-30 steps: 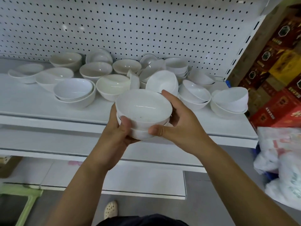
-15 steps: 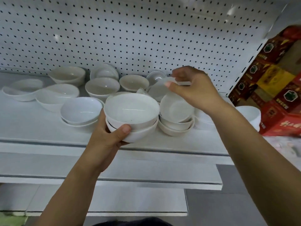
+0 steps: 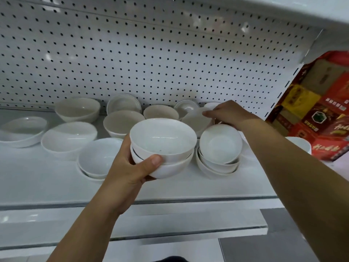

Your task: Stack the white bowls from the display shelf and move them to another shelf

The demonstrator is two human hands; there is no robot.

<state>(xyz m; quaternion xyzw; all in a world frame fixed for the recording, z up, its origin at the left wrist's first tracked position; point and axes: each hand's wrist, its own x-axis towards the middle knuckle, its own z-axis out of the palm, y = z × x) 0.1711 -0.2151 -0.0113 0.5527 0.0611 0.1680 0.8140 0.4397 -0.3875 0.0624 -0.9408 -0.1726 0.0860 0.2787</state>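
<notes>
White is nearly everything we see: a white display shelf (image 3: 37, 182) with a perforated back panel (image 3: 151, 53) and many white bowls on it. Our left hand (image 3: 130, 167) grips a stack of two nested bowls (image 3: 162, 142) and holds it over the front part of the shelf. The thumb (image 3: 154, 159) presses on the near wall of the upper bowl, and the other fingers go behind and under the stack, where we cannot see them. Our right hand (image 3: 228, 114) reaches to the back of the shelf, and its fingertips (image 3: 206, 114) lie on the upper rim of a tilted bowl (image 3: 196, 121). The thumb of this hand is hidden, so we cannot tell if it really pinches the bowl or only touches it. Just beside the held stack, to the right and under the right forearm, a pile of three bowls (image 3: 219, 148) stands on the shelf, its top one tilted toward us. To the left of the left hand there is a pair of nested bowls (image 3: 100, 157), then a wide shallow bowl (image 3: 68, 138), and a flat dish (image 3: 20, 131) near the left edge. In the back row a deep bowl (image 3: 77, 108) stands upright and a leaning bowl (image 3: 123, 105) rests against the panel. Red cartons (image 3: 321, 114) are stacked to the right of the shelf.
</notes>
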